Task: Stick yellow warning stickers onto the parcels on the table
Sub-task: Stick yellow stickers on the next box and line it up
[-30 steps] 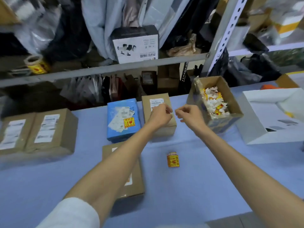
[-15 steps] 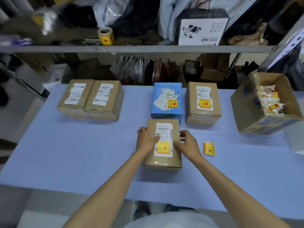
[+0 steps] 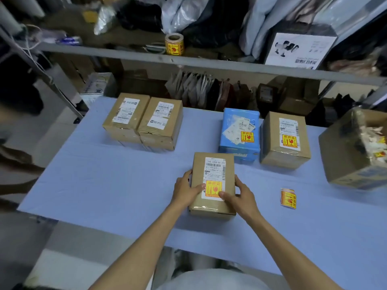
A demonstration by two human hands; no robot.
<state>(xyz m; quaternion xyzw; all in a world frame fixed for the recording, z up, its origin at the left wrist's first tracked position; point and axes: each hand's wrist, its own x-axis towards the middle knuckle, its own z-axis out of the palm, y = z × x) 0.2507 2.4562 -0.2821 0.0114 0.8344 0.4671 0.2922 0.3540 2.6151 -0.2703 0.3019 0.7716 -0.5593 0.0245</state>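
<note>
A brown parcel (image 3: pixel 213 174) lies in the middle of the blue table (image 3: pixel 109 185), with a yellow warning sticker (image 3: pixel 213 188) on its white label. My left hand (image 3: pixel 184 191) grips its left side, thumb on top near the sticker. My right hand (image 3: pixel 240 195) grips its right side, thumb pressing the sticker's lower edge. A blue parcel (image 3: pixel 239 135) and a brown parcel (image 3: pixel 284 139) behind both carry yellow stickers. Two brown parcels (image 3: pixel 142 120) at the back left show only white labels. A short strip of yellow stickers (image 3: pixel 288 198) lies on the table to the right.
An open cardboard box (image 3: pixel 351 155) with crumpled sticker backing stands at the right edge. A roll of yellow stickers (image 3: pixel 174 44) sits on the metal shelf (image 3: pixel 209 65) behind the table. Bags and boxes fill the shelves. The table's front edge is close to my body.
A second ago my hands were at the brown parcel at the back right; then they came to the near parcel. Since half a second ago they hold it much the same, view shifted left.
</note>
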